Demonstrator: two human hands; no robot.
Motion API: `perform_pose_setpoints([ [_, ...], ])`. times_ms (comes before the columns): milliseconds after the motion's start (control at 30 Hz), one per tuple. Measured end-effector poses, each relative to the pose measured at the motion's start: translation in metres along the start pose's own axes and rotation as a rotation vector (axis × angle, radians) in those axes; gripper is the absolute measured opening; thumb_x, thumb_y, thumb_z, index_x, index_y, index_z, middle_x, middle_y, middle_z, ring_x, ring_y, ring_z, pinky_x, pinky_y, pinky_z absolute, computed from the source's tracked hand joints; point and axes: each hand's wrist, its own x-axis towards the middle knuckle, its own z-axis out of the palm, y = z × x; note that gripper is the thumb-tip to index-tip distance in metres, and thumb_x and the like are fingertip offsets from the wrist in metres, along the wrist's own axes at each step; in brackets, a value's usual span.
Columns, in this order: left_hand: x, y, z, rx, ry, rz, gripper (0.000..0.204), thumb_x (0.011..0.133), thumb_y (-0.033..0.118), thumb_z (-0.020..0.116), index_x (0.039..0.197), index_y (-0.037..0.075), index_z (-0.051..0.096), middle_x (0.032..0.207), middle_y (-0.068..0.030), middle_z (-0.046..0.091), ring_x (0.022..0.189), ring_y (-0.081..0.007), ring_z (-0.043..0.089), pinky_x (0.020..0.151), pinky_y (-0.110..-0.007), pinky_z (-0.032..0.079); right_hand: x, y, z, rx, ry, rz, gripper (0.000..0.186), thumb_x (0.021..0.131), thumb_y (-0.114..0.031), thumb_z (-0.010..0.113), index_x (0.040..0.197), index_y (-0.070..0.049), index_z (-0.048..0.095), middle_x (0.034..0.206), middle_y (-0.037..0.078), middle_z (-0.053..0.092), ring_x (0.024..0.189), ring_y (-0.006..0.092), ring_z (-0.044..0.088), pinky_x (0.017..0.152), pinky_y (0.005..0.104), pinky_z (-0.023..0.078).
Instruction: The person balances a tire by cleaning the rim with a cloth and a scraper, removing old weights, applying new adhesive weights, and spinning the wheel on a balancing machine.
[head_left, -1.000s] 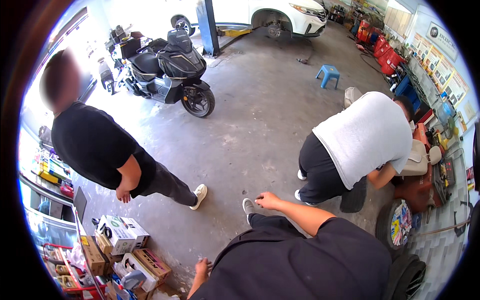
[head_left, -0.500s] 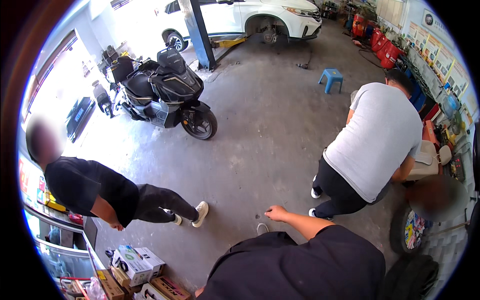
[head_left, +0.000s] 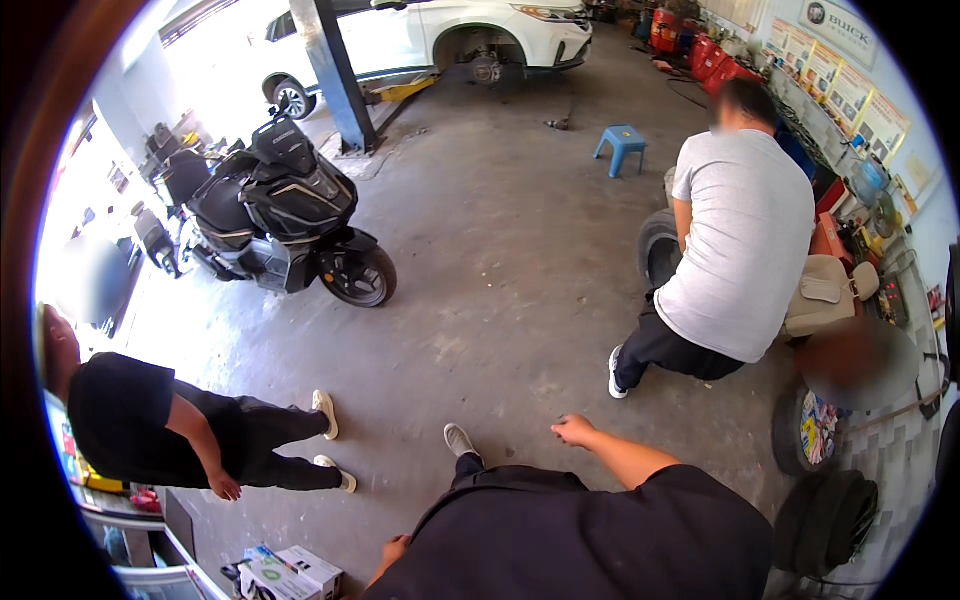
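My right hand (head_left: 573, 430) is out in front of my body above the concrete floor, its fingers curled together. Whatever it holds, if anything, is too small to make out. Low beside my black shirt, part of my left hand (head_left: 397, 548) shows; its fingers are hidden from view. Neither hand touches any of the larger things around. Nearest to the right hand is my grey shoe (head_left: 459, 440) on the floor. A person in a grey shirt (head_left: 745, 240) bends at the right, next to a tyre (head_left: 659, 250).
A person in black (head_left: 125, 415) stands at the left. Beyond are a black scooter (head_left: 300, 215), a blue stool (head_left: 622, 148) and a white car (head_left: 385, 45) with a wheel off beside a lift post (head_left: 335, 75). Boxes (head_left: 290, 575) lie low left; tyres (head_left: 825, 520) stand low right.
My view has shifted, and my shoe and left hand show more. The person in grey has turned, with a tyre now showing beside them. The person at left has changed stance.
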Motion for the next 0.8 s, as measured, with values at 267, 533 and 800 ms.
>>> perform_pose_setpoints([
  [267, 0.099, 0.154, -0.094, -0.257, -0.188, -0.068, 0.045, 0.089, 0.029, 0.062, 0.119, -0.004, 0.059, 0.098, -0.0188, 0.07, 0.085, -0.0309, 0.069, 0.072, -0.043, 0.055, -0.001, -0.002, -0.041, 0.195, 0.155, 0.262, 0.034, 0.091, -0.031, 0.061, 0.109, -0.003, 0.067, 0.096, 0.008, 0.07, 0.076, 0.0187, 0.066, 0.062, 0.0338, 0.053],
  [533, 0.268, 0.265, -0.157, -0.263, -0.3, -0.161, 0.045, 0.091, 0.028, 0.058, 0.128, 0.004, 0.054, 0.103, -0.0156, 0.066, 0.084, -0.031, 0.068, 0.066, -0.044, 0.053, 0.002, -0.081, -0.051, 0.482, 0.398, 0.265, 0.032, 0.092, -0.027, 0.061, 0.11, -0.001, 0.063, 0.099, 0.011, 0.068, 0.078, 0.0214, 0.066, 0.063, 0.0341, 0.052],
  [800, 0.312, 0.428, -0.147, -0.129, -0.352, -0.07, 0.048, 0.096, 0.03, 0.054, 0.137, 0.005, 0.045, 0.124, -0.0197, 0.061, 0.106, -0.0365, 0.064, 0.088, -0.048, 0.051, -0.011, -0.012, -0.029, 0.614, 0.379, 0.543, 0.03, 0.092, -0.024, 0.06, 0.112, -0.001, 0.064, 0.1, 0.012, 0.068, 0.08, 0.0236, 0.066, 0.066, 0.0384, 0.053],
])
